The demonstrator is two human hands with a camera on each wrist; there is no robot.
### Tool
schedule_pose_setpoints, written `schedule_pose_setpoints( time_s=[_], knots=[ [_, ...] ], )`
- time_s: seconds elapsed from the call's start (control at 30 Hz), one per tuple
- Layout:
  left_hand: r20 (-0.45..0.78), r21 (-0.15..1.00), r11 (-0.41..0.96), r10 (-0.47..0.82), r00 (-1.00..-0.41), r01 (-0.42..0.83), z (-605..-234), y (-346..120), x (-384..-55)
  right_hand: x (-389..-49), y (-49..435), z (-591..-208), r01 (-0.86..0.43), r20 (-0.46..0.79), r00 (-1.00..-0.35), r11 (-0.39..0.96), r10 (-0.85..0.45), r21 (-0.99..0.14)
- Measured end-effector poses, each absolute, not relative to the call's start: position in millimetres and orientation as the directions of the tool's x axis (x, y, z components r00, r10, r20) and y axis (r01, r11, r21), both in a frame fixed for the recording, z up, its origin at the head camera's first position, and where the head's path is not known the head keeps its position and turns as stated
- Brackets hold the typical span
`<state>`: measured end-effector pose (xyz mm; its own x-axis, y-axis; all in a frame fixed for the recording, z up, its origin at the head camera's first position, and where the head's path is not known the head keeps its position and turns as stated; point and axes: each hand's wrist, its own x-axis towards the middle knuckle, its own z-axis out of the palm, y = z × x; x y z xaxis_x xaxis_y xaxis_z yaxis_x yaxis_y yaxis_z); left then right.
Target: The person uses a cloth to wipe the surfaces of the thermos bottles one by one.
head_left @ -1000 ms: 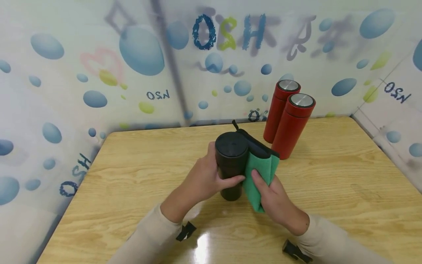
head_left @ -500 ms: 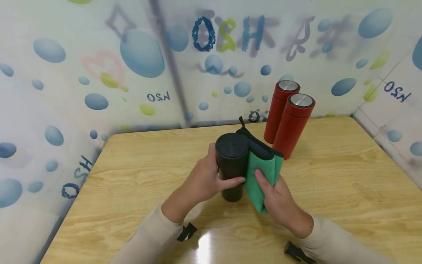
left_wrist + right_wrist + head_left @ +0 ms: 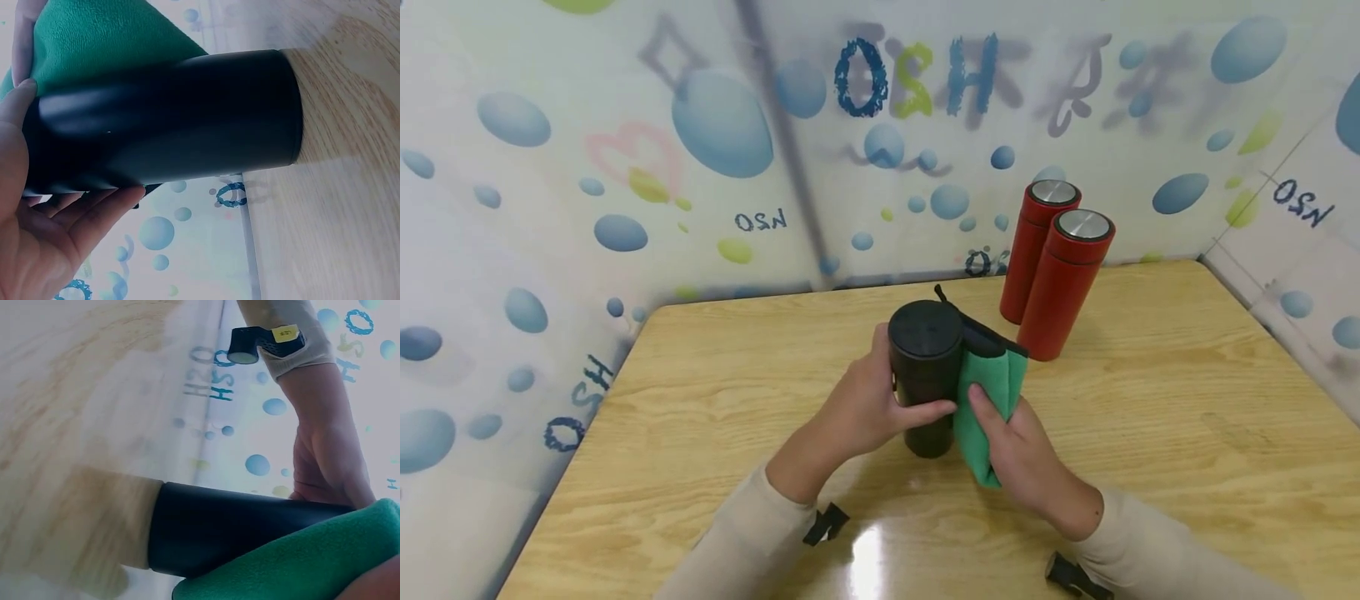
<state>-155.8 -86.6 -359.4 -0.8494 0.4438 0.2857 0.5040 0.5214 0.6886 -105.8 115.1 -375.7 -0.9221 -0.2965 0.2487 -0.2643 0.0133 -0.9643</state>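
Note:
A black thermos bottle (image 3: 928, 375) stands nearly upright, its base close to the wooden tabletop. My left hand (image 3: 865, 400) grips its middle, thumb across the near side and fingers curled round behind. In the left wrist view, those fingertips show along the lower edge of the dark bottle (image 3: 169, 119). My right hand (image 3: 1026, 458) holds a folded green cloth (image 3: 988, 408) with black trim and a small loop, pressed against the bottle's right side. The right wrist view shows the fuzzy cloth (image 3: 300, 562) lying along the bottle (image 3: 219, 531); most right fingers are hidden behind it.
Two red thermos bottles (image 3: 1063, 283) with silver lids stand close together at the back right, beyond my right hand. The wooden table (image 3: 737, 358) meets a wall (image 3: 700, 217) patterned with blue and green spots. A glare patch lies near the front.
My right hand moved the cloth slightly right along the bottle, then back left and a little down. The left hand and black bottle stayed nearly still.

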Motion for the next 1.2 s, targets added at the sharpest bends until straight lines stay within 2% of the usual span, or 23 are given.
schedule_pose_setpoints(
  time_s=[0.4,0.73,0.9,1.2],
  knots=[
    [0.219,0.742,0.491,0.465,-0.858,0.456,-356.8,-87.5,-156.1,-96.1,115.7,-363.6,-0.363,0.368,-0.898,-0.067,-0.242,-0.93],
    [0.213,0.74,0.497,0.467,-0.858,0.454,-357.6,-87.5,-157.2,-96.9,115.7,-362.4,-0.352,0.355,-0.9,-0.059,-0.253,-0.934],
    [0.222,0.752,0.46,0.498,-0.838,0.473,-356.0,-88.4,-158.9,-96.7,116.2,-363.0,-0.391,0.403,-0.885,-0.098,-0.233,-0.915],
    [0.22,0.762,0.421,0.547,-0.808,0.492,-355.2,-91.7,-159.3,-96.6,115.1,-366.8,-0.383,0.381,-0.891,-0.041,-0.247,-0.923]
  ],
)
